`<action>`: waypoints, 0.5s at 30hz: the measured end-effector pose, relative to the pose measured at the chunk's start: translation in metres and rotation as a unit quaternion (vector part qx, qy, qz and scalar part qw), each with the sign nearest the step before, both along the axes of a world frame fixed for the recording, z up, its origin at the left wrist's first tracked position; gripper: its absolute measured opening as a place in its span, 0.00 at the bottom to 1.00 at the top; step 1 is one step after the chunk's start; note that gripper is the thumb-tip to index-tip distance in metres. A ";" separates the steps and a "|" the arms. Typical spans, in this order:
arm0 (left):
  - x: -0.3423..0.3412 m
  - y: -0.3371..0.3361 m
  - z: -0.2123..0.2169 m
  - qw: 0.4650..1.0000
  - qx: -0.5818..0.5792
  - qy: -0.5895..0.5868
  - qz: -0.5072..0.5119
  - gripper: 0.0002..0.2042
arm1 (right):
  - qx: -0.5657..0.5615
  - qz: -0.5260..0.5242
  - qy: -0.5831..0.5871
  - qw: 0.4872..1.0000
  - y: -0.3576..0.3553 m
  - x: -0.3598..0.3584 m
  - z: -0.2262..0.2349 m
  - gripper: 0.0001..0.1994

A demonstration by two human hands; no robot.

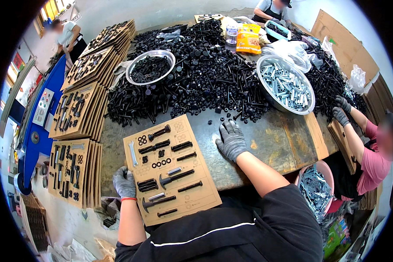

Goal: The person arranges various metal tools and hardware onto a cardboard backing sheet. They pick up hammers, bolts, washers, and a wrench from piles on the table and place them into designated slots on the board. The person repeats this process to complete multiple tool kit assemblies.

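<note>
In front of me a brown cardboard sheet (192,163) lies tilted across the table's near edge. Black bolts (190,187), nuts, washers, metal sleeves and a silver wrench (132,153) sit on its printed outlines. My left hand (124,182), in a grey glove, is closed on the sheet's left edge; its fingertips are partly hidden. My right hand (232,140), gloved too, rests palm down on the metal tabletop with fingers spread, and nothing shows in it. Just beyond its fingertips are a few loose black nuts (222,119), at the front of a large heap of black bolts and nuts (205,78).
Stacked filled cardboard sheets (70,172) line the left side. A metal basin (150,67) of black rings and another of silver sleeves (288,87) stand on the heap. At right, a co-worker's gloved hands (341,111) are near bolts; a pink tub (314,192) holds wrenches.
</note>
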State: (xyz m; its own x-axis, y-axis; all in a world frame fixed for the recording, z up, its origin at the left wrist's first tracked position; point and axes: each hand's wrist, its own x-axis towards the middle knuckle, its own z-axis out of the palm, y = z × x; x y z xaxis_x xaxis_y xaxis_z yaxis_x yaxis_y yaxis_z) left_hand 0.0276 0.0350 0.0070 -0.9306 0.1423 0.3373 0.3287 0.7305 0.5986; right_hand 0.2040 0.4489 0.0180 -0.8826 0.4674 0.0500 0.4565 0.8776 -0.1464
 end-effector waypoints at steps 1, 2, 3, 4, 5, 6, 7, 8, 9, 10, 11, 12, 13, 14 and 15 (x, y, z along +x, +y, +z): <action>-0.001 0.002 -0.001 1.000 0.002 -0.002 0.002 0.10 | -0.001 -0.023 -0.011 1.000 0.002 0.003 -0.001 0.33; -0.001 0.001 -0.003 1.000 0.002 -0.004 0.006 0.10 | -0.005 -0.043 -0.023 0.999 -0.002 0.007 0.008 0.33; -0.008 -0.006 -0.015 0.996 0.086 -0.028 0.007 0.10 | -0.009 -0.063 -0.032 0.997 -0.005 0.009 0.015 0.34; -0.021 -0.018 -0.033 0.985 0.167 -0.049 0.010 0.11 | -0.030 -0.074 -0.029 0.996 -0.006 0.005 0.017 0.35; -0.027 -0.025 -0.042 0.966 0.247 -0.071 0.011 0.12 | -0.033 -0.071 -0.029 0.996 -0.006 0.000 0.017 0.35; -0.030 -0.016 -0.038 0.969 0.245 -0.038 -0.012 0.13 | -0.033 -0.075 -0.031 0.996 -0.003 -0.003 0.019 0.35; -0.040 -0.003 -0.031 0.969 0.243 -0.006 -0.035 0.14 | -0.033 -0.063 -0.026 0.997 0.001 -0.006 0.018 0.36; -0.049 0.010 -0.020 0.969 0.239 0.027 -0.056 0.15 | -0.022 -0.050 -0.029 0.998 0.002 -0.008 0.016 0.36; -0.046 0.042 0.003 0.966 0.234 0.006 -0.112 0.15 | -0.025 -0.028 -0.036 0.999 0.007 -0.005 0.019 0.36; -0.031 0.081 0.038 0.959 0.228 -0.014 -0.165 0.16 | -0.028 -0.002 -0.043 0.999 0.010 -0.001 0.021 0.35; -0.010 0.115 0.071 0.956 0.202 -0.035 -0.212 0.16 | -0.017 0.024 0.025 0.999 0.014 0.006 0.011 0.30; 0.008 0.146 0.092 0.950 0.176 -0.053 -0.254 0.16 | -0.035 0.034 0.069 0.996 0.019 0.012 0.002 0.28; 0.017 0.170 0.097 0.940 0.142 -0.112 -0.289 0.16 | -0.051 0.046 0.113 0.991 0.025 0.019 -0.004 0.26; 0.024 0.194 0.097 0.923 0.109 -0.173 -0.325 0.16 | -0.066 0.056 0.155 0.984 0.032 0.027 -0.009 0.23; 0.032 0.215 0.096 0.908 0.058 -0.216 -0.353 0.17 | -0.065 0.033 0.251 0.965 0.029 0.036 -0.004 0.17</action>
